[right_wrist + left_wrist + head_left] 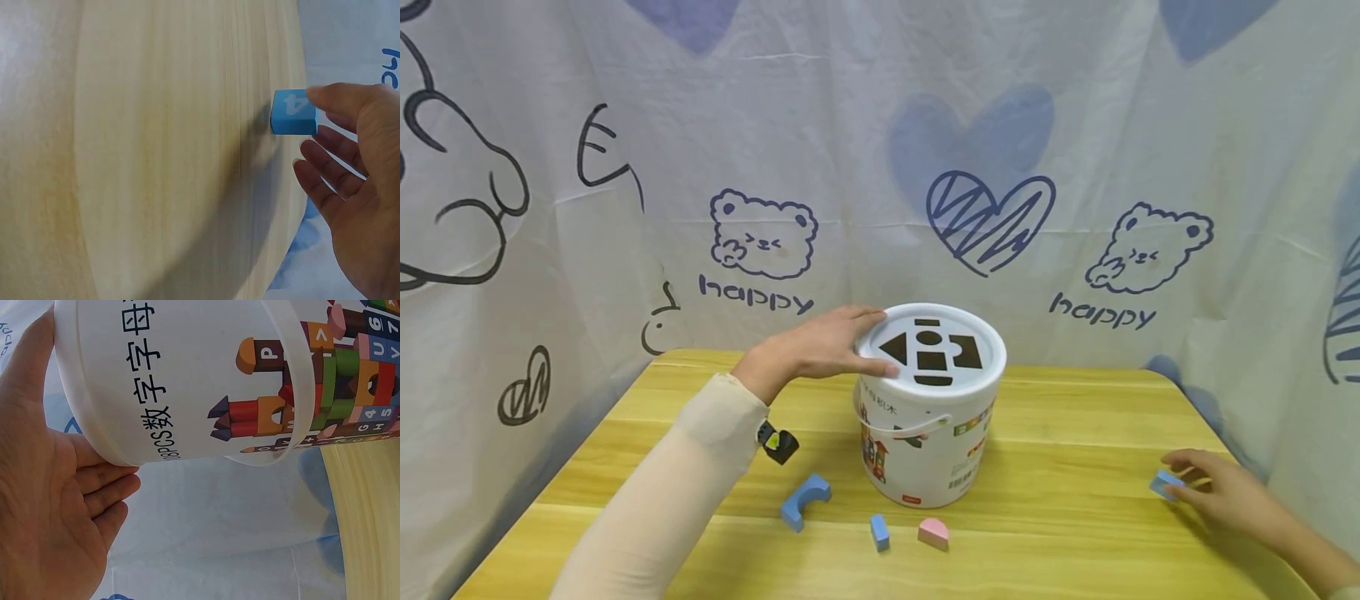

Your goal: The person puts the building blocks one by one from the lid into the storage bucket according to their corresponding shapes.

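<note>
A white bucket (917,454) with printed toy blocks on its side stands on the table, and its lid (951,379) has several shaped holes. My left hand (823,346) rests at the left of the lid's rim, thumb over the top. In the left wrist view, the left hand (56,512) touches the rim with its fingers loosely extended. Far to the right, my right hand (1225,492) pinches a small blue block (1165,484) between thumb and fingers. The right wrist view shows a pale 4 on that blue block (294,114), held by the right hand (369,169).
Before the bucket lie a blue arch block (805,502), a small blue block (880,533) and a pink half-round block (934,534). The bucket's handle (910,432) hangs down its front. Behind the wooden table (1075,433) hangs a printed curtain (865,167).
</note>
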Tool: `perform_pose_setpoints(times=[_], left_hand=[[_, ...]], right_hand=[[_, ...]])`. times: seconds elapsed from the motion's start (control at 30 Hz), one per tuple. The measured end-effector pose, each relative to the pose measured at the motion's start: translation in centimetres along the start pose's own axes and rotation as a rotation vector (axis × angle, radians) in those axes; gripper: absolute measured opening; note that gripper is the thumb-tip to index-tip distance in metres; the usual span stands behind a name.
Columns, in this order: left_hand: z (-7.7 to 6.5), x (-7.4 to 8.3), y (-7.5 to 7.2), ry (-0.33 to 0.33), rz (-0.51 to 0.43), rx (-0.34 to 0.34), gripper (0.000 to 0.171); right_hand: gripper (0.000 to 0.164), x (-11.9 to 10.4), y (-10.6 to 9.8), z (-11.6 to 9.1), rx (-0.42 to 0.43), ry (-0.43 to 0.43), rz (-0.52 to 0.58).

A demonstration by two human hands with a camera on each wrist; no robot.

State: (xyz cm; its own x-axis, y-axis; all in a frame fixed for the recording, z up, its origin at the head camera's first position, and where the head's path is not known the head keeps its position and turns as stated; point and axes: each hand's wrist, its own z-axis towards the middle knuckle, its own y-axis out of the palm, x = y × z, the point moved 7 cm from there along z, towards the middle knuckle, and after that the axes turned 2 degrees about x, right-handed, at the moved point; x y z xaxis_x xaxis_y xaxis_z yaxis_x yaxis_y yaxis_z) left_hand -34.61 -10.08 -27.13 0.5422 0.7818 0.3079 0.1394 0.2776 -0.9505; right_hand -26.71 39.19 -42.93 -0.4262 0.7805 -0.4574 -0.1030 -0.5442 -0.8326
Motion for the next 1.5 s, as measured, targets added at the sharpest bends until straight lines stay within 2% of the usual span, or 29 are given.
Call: perform_pose_setpoints(times=[0.27, 0.4, 0.57, 0.97, 1.33, 1.5], left_hand=[[0.0, 0.0, 0.0, 0.004, 0.006, 0.009, 0.103], [0.0, -0.1, 0.0, 0.003, 0.003, 0.007, 0.103], [0.1, 0.1, -0.1, 0.004, -0.013, 0.007, 0.103], [0.3, 0.0, 0.0, 0.023, -0.037, -0.010, 0.105], [0.2, -0.1, 0.3, 0.024, -0.044, -0.034, 0.105], [0.3, -0.1, 0.4, 0.015, -0.043, -0.044, 0.107]], right_hand=[[0.019, -0.2, 0.1, 0.0, 0.002, 0.021, -0.107], [0.019, -0.5, 0.0, 0.3, -0.020, 0.022, -0.111], [0.021, -1.8, -0.4, 1.7, -0.024, -0.029, -0.082], [0.022, -7.0, -1.9, 5.5, -0.089, -0.043, -0.045], [0.024, -12.9, -4.2, 9.5, -0.006, -0.210, -0.103], [0.024, -15.7, -4.9, 11.5, -0.048, -0.211, -0.103]])
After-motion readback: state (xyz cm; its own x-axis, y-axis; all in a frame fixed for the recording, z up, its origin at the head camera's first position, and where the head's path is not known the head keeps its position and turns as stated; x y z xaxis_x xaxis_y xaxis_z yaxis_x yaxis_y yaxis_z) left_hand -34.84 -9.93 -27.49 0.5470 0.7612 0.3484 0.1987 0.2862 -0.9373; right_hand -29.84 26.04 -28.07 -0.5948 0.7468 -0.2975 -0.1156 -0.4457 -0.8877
